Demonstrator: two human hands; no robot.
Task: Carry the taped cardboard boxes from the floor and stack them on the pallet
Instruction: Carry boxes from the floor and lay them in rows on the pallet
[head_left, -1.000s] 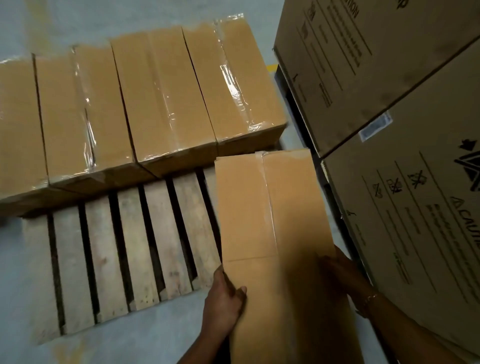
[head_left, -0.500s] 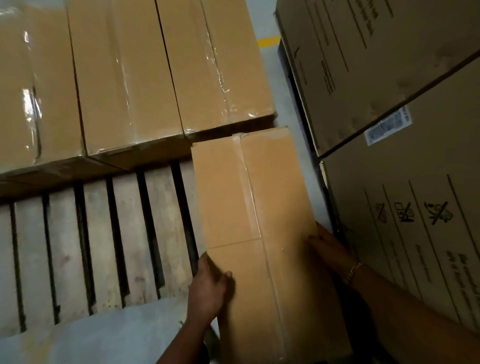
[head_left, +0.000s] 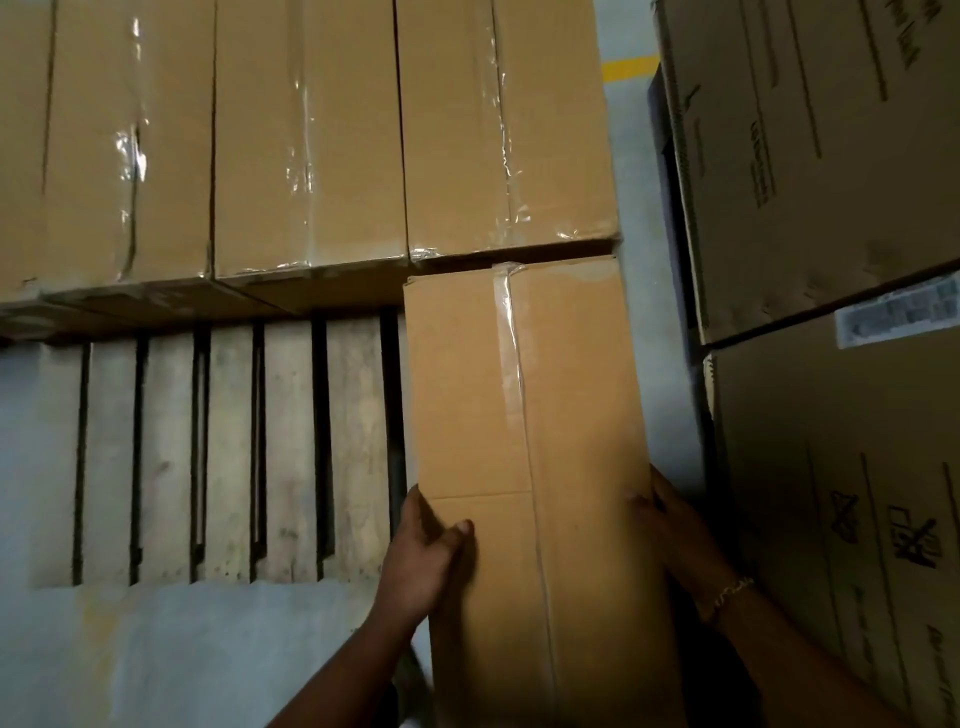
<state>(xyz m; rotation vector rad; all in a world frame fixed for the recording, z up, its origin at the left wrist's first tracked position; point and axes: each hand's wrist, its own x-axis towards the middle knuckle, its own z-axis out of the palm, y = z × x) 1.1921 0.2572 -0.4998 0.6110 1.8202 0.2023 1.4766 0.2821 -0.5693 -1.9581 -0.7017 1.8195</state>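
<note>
Centre right of frame: taped box (head_left: 519, 415) lies lengthwise over right edge of pallet (head_left: 228, 457), far end just beside stacked row (head_left: 311, 145). Near sides gripped by left hand (head_left: 421, 561) and right hand (head_left: 670, 525), fingers clasping cardboard.

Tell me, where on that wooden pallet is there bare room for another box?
The pallet slats are free, bordered by the row of taped boxes behind, the held box on the right and the floor in front. It is crowded rightward, where the right hand sits between the held box and the printed cartons.
</note>
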